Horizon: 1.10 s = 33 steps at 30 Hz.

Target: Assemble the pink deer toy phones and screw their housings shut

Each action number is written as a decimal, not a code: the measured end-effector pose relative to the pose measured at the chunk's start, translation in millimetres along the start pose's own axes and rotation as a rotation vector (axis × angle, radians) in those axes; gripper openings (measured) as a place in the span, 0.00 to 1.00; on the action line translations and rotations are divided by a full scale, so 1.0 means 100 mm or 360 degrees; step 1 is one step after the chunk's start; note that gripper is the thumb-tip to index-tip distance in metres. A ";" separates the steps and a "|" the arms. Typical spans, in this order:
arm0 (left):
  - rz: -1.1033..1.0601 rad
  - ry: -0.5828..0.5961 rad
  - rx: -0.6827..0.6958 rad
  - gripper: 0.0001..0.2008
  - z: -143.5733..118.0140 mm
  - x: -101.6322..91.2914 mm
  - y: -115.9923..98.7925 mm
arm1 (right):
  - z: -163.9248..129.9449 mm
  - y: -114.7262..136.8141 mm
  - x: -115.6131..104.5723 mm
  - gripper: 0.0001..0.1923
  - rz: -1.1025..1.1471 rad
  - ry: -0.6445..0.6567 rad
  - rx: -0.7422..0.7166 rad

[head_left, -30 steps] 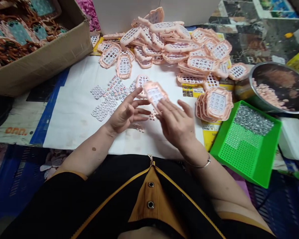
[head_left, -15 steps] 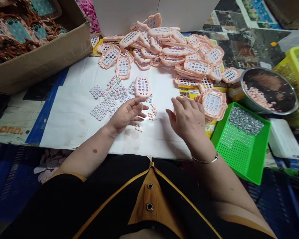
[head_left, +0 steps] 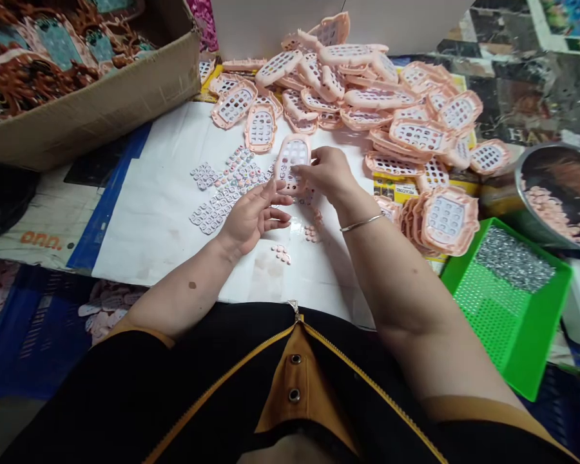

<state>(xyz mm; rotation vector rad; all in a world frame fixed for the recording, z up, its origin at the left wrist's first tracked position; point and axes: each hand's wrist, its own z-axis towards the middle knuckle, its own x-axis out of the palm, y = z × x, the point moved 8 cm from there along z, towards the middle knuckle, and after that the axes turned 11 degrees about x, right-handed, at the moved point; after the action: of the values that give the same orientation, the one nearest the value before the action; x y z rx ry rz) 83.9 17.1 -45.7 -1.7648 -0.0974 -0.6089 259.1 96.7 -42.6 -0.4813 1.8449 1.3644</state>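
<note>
A pale pink phone-shaped plastic shell with rows of button holes lies on the white sheet in front of me. My right hand grips its right edge, thumb over the face and fingers at the side. Close to the shell's lower left corner is my left hand, fingers apart; I cannot tell whether its thumb touches the shell. Left of the shell are small lilac button pieces in flat groups, some with coloured marks. Small pink pieces lie nearer to me, and more pink pieces sit below my right wrist.
A heap of pink shells covers the back, with a stack of shells at right. Beyond are a green tray of small metal parts and a metal bowl of pink pieces. A cardboard box stands back left.
My right hand has moved left from beside the shell stack and taken hold of the pink shell. My left hand stays near the shell's lower end. The view has shifted slightly.
</note>
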 end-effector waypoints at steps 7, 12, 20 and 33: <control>-0.0158 0.0227 -0.0237 0.44 0.01 0.11 0.15 | -0.63 0.14 -0.24 0.11 0.0488 -0.0146 -0.0560; -0.0194 0.0098 -0.0007 0.41 -0.02 0.12 -0.02 | -1.29 0.28 -0.31 0.17 0.0032 -0.0177 -0.1050; -0.0214 -0.0123 0.0273 0.32 0.00 0.01 -0.23 | -1.76 0.04 0.06 0.18 -0.0551 0.0044 -0.0882; -0.0321 -0.0105 0.0462 0.25 -0.04 -0.13 -0.49 | -1.86 0.17 0.19 0.17 -0.0711 -0.0009 -0.1078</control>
<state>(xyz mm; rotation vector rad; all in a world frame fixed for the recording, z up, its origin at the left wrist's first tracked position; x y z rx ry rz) 52.6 30.7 -8.2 -1.5028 -0.3943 -0.6461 168.6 -66.7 -23.0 -1.1514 1.1254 1.6290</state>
